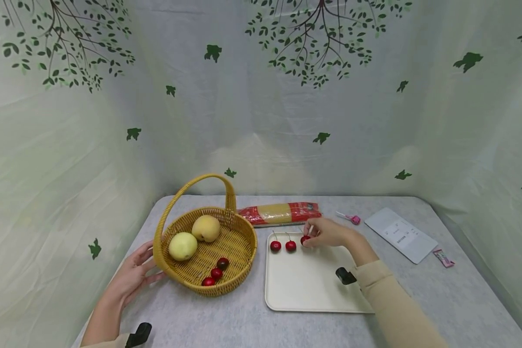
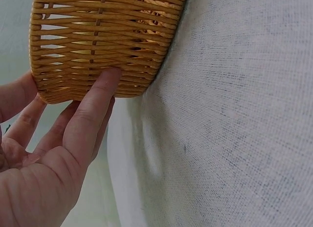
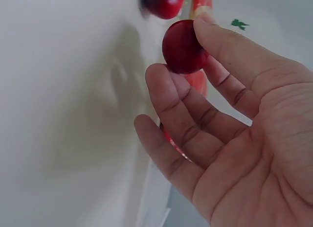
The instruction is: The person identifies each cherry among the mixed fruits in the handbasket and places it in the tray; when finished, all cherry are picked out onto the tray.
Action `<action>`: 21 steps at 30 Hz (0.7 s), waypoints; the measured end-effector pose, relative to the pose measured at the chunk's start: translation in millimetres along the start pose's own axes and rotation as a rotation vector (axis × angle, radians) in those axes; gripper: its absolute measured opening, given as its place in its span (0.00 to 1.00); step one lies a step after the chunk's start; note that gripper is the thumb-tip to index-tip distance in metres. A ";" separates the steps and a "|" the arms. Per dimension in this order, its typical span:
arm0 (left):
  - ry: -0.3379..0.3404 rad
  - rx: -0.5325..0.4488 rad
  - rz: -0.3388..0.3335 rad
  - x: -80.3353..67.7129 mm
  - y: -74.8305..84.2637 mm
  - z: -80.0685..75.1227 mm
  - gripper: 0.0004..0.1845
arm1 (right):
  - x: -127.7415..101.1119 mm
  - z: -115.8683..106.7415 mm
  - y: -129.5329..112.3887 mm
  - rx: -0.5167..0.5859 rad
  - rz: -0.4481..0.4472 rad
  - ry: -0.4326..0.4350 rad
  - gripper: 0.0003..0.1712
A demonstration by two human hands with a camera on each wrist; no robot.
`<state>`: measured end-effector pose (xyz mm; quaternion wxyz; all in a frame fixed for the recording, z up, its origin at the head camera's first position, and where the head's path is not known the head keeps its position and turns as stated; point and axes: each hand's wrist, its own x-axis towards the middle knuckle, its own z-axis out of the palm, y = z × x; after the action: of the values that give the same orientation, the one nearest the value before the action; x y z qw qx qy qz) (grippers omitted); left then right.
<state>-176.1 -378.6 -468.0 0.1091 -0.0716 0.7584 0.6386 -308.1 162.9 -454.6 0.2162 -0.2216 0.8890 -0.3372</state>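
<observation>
Grey cloth bears basket and tray amid leaf-printed sheeting.

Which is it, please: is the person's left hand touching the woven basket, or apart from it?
Touching: the left wrist view shows a finger of the left hand laid against the outer wall of the woven basket.

Pale hangings bear printed branches and green leaves. They enclose a grey, round-cornered table on three sides.
</observation>
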 end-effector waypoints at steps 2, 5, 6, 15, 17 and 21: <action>0.006 -0.006 -0.001 0.0 -0.3 0.6 0.39 | 0.4 2.5 3.9 0.008 0.009 -0.007 0.15; 0.008 -0.011 -0.003 -0.2 -1.1 0.9 0.40 | 0.3 6.1 8.1 0.019 0.020 -0.017 0.14; 0.010 -0.012 -0.004 -0.3 -1.4 0.9 0.40 | 0.1 7.1 9.2 0.019 0.023 -0.020 0.14; 0.013 -0.010 0.006 -0.3 -1.6 0.6 0.39 | 1.4 13.2 13.3 0.012 0.045 -0.018 0.14; 0.013 -0.010 0.011 -0.1 -1.5 0.4 0.39 | 2.2 14.1 13.8 0.020 0.057 -0.014 0.14; 0.014 -0.010 0.019 0.8 -2.2 -0.4 0.39 | 3.4 15.8 13.8 0.030 0.069 -0.009 0.14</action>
<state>-176.4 -379.4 -470.3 0.0974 -0.0692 0.7566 0.6428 -305.8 162.4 -475.7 0.2350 -0.1889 0.8901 -0.3417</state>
